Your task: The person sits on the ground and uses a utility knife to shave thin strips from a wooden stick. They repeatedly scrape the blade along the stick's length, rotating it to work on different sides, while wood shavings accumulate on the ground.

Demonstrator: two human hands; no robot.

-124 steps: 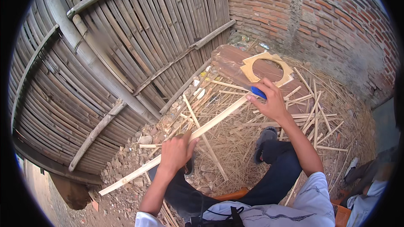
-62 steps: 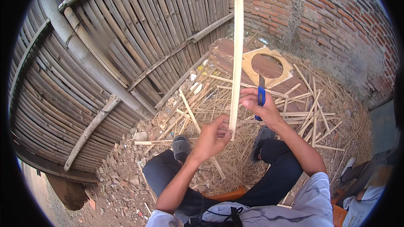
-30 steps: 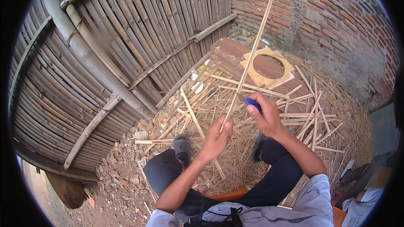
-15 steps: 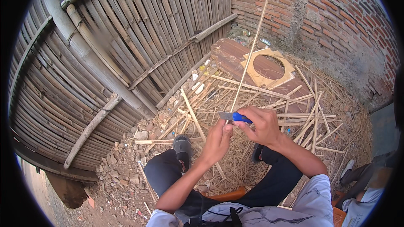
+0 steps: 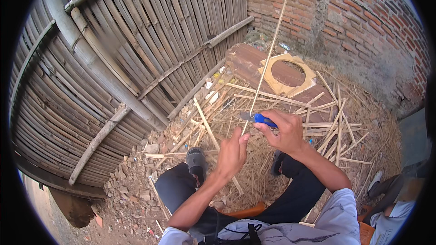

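Observation:
A long, thin bamboo strip (image 5: 266, 63) runs from my lap area up and away past the top of the picture. My left hand (image 5: 233, 153) is closed around its near end, thumb and fingers pressed together. My right hand (image 5: 285, 131) grips a blue-handled knife (image 5: 265, 120). The knife's grey blade lies across the strip a little beyond my left hand. Where blade and strip meet, a small pale curl seems to show. My right fingers hide part of the handle.
Cut bamboo sticks (image 5: 338, 129) and fine shavings litter the ground ahead. Behind them a brown board (image 5: 245, 61) carries a yellowish panel (image 5: 269, 82) with a round hole. A bamboo wall (image 5: 181, 27) stands left, a brick wall (image 5: 299, 9) behind. Another person's leg (image 5: 386, 188) shows at right.
The knife and my right hand have moved slightly away from me along the strip, widening the gap from my left hand. My left hand stays closed on the strip.

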